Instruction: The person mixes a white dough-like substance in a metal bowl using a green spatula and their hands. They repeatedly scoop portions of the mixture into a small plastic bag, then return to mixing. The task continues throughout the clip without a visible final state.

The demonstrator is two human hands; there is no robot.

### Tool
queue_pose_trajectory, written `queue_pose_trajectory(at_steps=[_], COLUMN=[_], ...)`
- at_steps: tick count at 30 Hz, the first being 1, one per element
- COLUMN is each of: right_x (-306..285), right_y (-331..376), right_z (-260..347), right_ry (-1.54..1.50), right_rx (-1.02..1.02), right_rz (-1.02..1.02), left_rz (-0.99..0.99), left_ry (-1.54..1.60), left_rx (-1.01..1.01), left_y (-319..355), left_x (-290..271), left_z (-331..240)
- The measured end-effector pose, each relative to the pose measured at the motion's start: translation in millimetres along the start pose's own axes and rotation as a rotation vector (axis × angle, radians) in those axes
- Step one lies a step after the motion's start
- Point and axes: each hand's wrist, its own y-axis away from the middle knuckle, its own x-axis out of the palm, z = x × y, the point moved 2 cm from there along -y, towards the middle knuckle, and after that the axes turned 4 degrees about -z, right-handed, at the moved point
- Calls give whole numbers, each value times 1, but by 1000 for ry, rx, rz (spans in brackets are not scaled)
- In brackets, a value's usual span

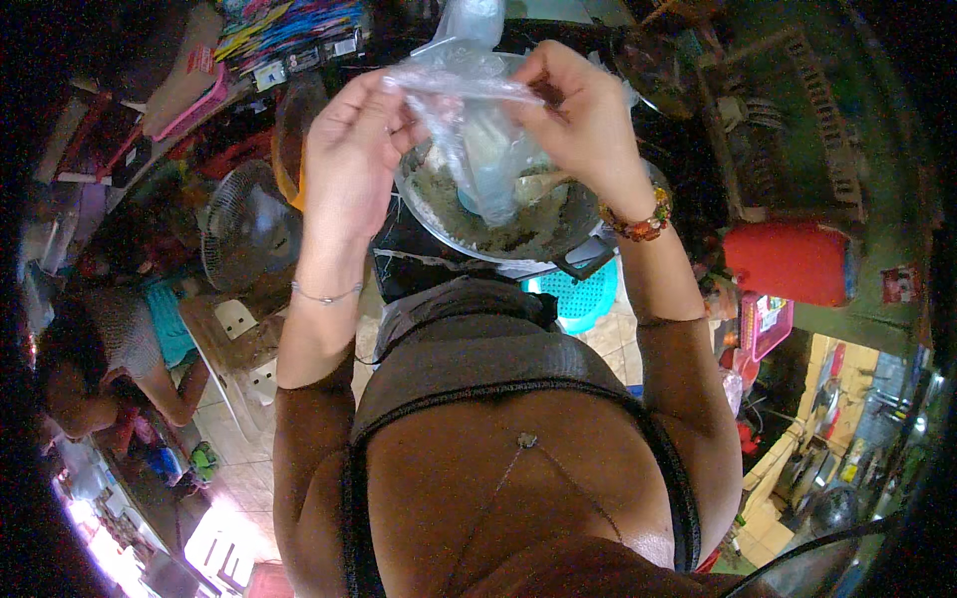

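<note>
A clear plastic bag [464, 95] is stretched between my two hands over a round metal pan. My left hand [359, 135] pinches one side of its edge, and my right hand [578, 115] grips the opposite side. The bag's lower part hangs down into the pan [498, 261], whose contents [538, 224] look greenish-brown and crumbly, with white powder along the wall. Beside the bag, a light wooden-looking utensil [539, 186] lies partly in the mixture. Whatever the bag holds is blurred by its shiny folds.
A dark counter [414, 274] lies under the pan. Below it shows a turquoise perforated stool [580, 297]. At the left are a fan [249, 224] and another person [120, 349]. A red container [788, 263] and a dish rack [788, 130] are at the right.
</note>
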Motion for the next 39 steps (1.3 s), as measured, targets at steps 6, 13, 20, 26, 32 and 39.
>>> queue_pose_trajectory(at_steps=[6, 13, 20, 26, 32, 39], right_x=[7, 1, 12, 75, 115, 87], right_y=[10, 12, -7, 48, 103, 63], right_z=[-29, -23, -86, -137, -166, -146], right_ry=[133, -1289, -642, 649, 847, 739], right_rx=[-56, 615, 363, 63, -130, -53], right_rz=[-115, 313, 225, 1024, 857, 814], left_rz=[-123, -130, -30, -134, -311, -289], left_ry=[325, -674, 460, 324, -185, -462], left_rx=[-344, 245, -318, 111, 293, 139], left_y=[15, 2, 20, 44, 63, 70], left_x=[8, -26, -34, -124, -113, -144], left_z=[-8, 10, -17, -36, -44, -7])
